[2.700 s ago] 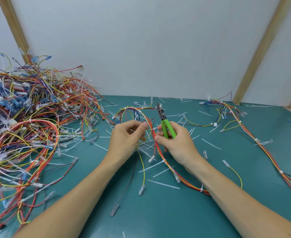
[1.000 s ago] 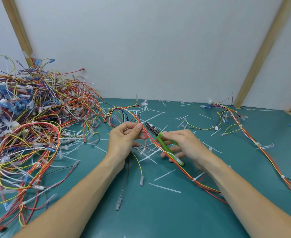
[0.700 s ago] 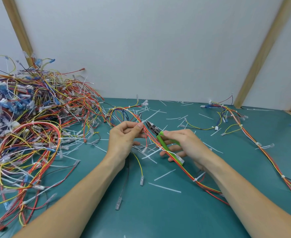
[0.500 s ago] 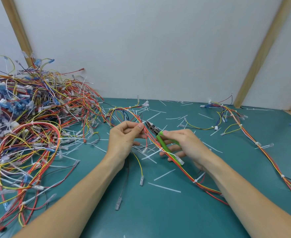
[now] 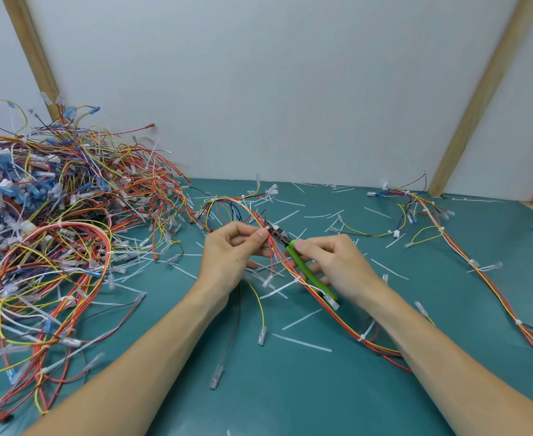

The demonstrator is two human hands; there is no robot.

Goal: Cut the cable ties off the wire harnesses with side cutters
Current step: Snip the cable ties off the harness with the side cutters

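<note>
The left hand (image 5: pixel 230 256) pinches the wire harness (image 5: pixel 318 297) while the right hand (image 5: pixel 337 265) grips green-handled side cutters (image 5: pixel 293 250) — no legible markings.

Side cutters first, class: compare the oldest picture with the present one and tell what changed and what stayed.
The side cutters tipped from upright to slanting, nose now at the harness beside the left hand. The right hand still grips the green handles; the left still pinches the wires. The wire pile stayed.
</note>
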